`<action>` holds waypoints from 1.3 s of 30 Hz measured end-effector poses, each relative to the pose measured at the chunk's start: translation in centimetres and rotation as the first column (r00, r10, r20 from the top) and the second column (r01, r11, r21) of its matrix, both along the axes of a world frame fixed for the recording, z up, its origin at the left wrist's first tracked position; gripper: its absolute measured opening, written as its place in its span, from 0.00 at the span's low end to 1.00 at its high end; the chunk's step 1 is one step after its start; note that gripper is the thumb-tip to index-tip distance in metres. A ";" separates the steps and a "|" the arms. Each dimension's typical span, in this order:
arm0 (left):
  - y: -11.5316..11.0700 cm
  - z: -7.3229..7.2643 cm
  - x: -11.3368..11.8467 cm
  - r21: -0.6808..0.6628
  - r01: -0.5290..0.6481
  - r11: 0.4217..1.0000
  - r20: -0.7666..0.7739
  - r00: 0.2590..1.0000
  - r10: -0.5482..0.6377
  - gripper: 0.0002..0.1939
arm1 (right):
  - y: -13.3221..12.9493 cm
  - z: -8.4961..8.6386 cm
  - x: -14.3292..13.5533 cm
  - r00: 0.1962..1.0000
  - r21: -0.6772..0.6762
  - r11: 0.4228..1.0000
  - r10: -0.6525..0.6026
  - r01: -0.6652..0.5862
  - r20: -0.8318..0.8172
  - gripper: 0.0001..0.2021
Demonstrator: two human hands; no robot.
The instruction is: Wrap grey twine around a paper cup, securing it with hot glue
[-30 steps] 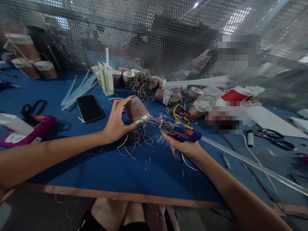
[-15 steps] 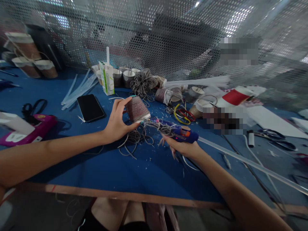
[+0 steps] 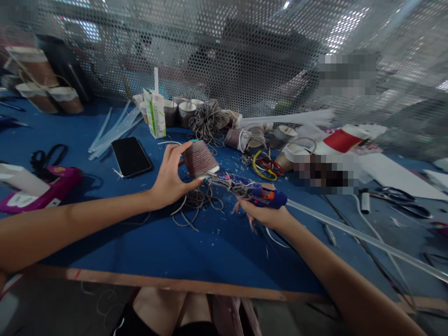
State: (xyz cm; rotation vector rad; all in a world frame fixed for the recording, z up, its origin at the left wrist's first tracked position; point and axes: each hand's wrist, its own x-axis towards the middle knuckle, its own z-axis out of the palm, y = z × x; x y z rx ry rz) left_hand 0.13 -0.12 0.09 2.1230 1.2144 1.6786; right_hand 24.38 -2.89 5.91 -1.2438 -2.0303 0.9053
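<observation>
My left hand grips a small cup wrapped in brown cord, tilted on its side, thumb below and fingers above. Its white rim faces right. My right hand is wrapped round a blue glue gun with an orange patch and a small red light. The gun's nozzle is at the cup's lower edge; whether they touch I cannot tell. A long clear glue stick runs out of the gun's back end. Strands of grey cord hang and lie beneath the cup and around the gun.
A black phone lies left of my left hand. Behind stand a drink carton, a tangle of grey cord and several wrapped cups. Yellow-handled pliers lie beyond the gun. Scissors are at right, a magenta device at left.
Almost nothing differs. The glue gun and my right hand have shifted very slightly left, and the cup stays in my left hand.
</observation>
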 end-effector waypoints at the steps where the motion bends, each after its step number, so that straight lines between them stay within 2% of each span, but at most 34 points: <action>1: 0.0 0.0 0.0 -0.002 0.000 1.000 -0.002 1.000 0.000 0.40 | 0.0 0.0 0.0 1.000 -0.027 1.000 0.000 -0.001 -0.011 0.12; 4: -0.1 0.1 0.0 -0.011 -0.001 1.000 -0.004 1.000 0.001 0.39 | 0.0 0.0 0.0 1.000 -0.065 0.998 -0.006 0.004 -0.029 0.11; 9: 0.0 -0.1 0.0 -0.007 0.010 1.000 0.015 1.000 -0.010 0.39 | 0.1 -0.2 0.2 0.999 -0.008 1.000 -0.004 0.003 -0.032 0.13; 16: 0.1 -0.3 0.0 0.004 0.029 1.000 0.034 0.999 -0.030 0.39 | 0.1 -0.1 0.2 0.999 -0.033 0.999 0.003 -0.004 -0.039 0.12; 26: 0.2 -0.5 0.1 0.014 0.050 0.999 0.078 0.996 -0.051 0.38 | 0.2 0.0 0.4 0.998 -0.012 0.998 -0.057 0.057 -0.008 0.14; 34: 0.4 -0.9 0.0 0.030 0.047 0.998 0.093 0.994 -0.049 0.38 | 0.8 -1.1 1.9 0.998 -0.011 0.998 -0.063 0.063 0.024 0.13; 39: 0.4 -0.9 0.1 0.006 0.047 0.999 0.115 0.992 -0.048 0.38 | 1.0 -1.3 1.9 0.996 -0.018 0.996 -0.090 0.090 -0.002 0.16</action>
